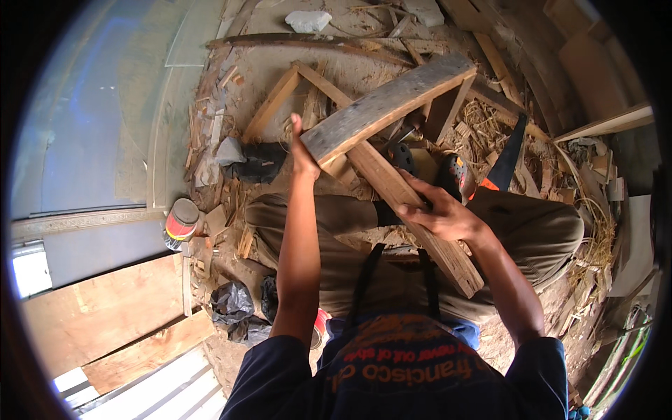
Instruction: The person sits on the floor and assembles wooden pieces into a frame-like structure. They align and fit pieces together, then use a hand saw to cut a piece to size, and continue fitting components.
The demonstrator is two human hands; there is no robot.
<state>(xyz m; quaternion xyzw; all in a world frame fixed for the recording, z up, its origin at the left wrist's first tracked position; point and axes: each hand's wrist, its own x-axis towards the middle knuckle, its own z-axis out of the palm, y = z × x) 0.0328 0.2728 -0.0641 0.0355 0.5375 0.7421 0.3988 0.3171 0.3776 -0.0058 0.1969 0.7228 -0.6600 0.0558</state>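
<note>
One view, head-worn: left unit of a side-by-side fisheye pair, upright, looking steeply down past the shirt front (413, 381) at the crossed legs (528, 227) and floor (269, 66). Close range: held timbers (390, 108) sit large mid-view, forearms (297, 259) enter from below. Coverage runs past the floor's left edge to the grey panel (87, 140); straight lines bow toward the rim.

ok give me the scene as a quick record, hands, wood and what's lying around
left hand: against the left end of the grey-topped board
right hand: gripping the brown board
boards: brown one slants from the grey-topped one's lower edge toward the lap
right side: saw, black blade, beyond the right leg
left side: tin can; black plastic bag nearer the body
</note>
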